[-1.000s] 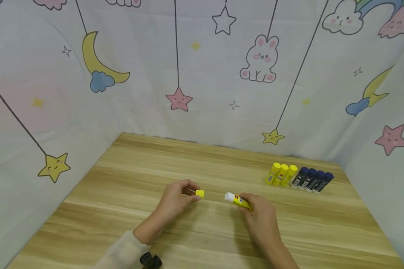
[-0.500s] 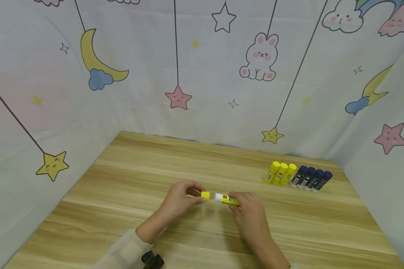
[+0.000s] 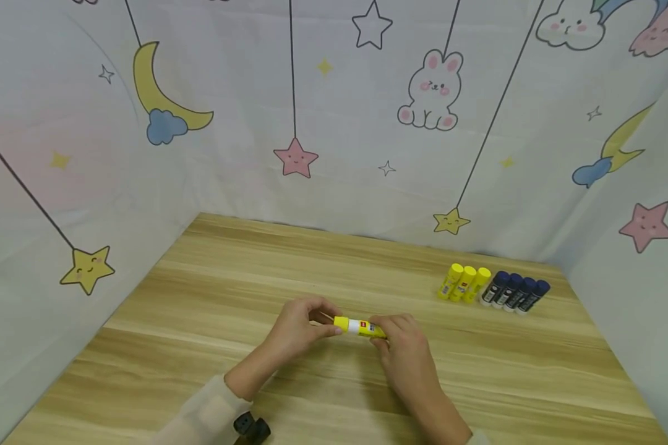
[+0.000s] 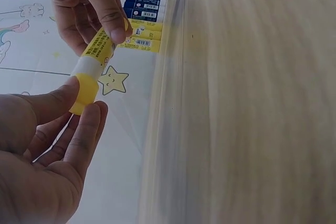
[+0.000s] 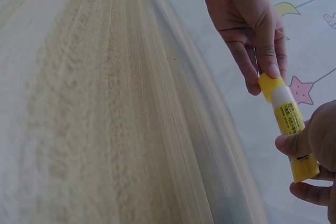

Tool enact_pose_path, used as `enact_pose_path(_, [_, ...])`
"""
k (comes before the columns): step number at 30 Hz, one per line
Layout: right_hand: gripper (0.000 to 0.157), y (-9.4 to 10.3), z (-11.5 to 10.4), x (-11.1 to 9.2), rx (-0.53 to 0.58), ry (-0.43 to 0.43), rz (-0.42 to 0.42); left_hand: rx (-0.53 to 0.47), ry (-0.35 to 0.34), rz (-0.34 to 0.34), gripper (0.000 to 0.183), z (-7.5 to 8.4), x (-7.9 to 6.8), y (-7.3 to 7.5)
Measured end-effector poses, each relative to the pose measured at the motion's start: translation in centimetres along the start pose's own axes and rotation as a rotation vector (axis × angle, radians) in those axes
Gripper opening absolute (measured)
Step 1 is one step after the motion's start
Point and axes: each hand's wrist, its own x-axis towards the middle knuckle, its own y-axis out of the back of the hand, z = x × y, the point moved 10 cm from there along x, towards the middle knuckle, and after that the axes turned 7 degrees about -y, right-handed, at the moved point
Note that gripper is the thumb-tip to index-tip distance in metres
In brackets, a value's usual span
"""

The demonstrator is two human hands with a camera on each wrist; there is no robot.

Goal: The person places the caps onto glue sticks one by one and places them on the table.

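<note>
My left hand [image 3: 300,327] pinches a yellow cap [image 4: 85,92] between thumb and fingers. The right hand [image 3: 407,349] grips the yellow body of a glue stick [image 3: 365,327], whose white collar points left into the cap. Cap and body meet in one line, held above the middle of the table, and a band of white collar still shows between them in both wrist views. Dark printing runs along the barrel in the right wrist view, with the right thumb [image 5: 294,142] across its lower part.
Three yellow glue sticks [image 3: 464,284] stand in a row at the back right of the wooden table [image 3: 245,259]. Beside them is a row of several navy-capped glue sticks [image 3: 514,292]. A patterned curtain [image 3: 228,179] hangs behind. Near the left sleeve is a small black object [image 3: 252,428].
The right hand has moved left with the glue stick, and the left hand slightly right. The gap between white collar and cap has closed; the two now meet.
</note>
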Motion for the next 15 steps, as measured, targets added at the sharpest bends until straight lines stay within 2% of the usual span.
enact_pose_path(8, [0.042, -0.41, 0.05, -0.08, -0.022, -0.012, -0.032, -0.023, -0.012, -0.025, 0.019, 0.28, -0.14, -0.39])
enact_pose_path(15, [0.043, -0.15, -0.22, -0.28, -0.027, 0.0, -0.023, -0.016, -0.028, -0.034, 0.019, 0.39, -0.21, -0.69])
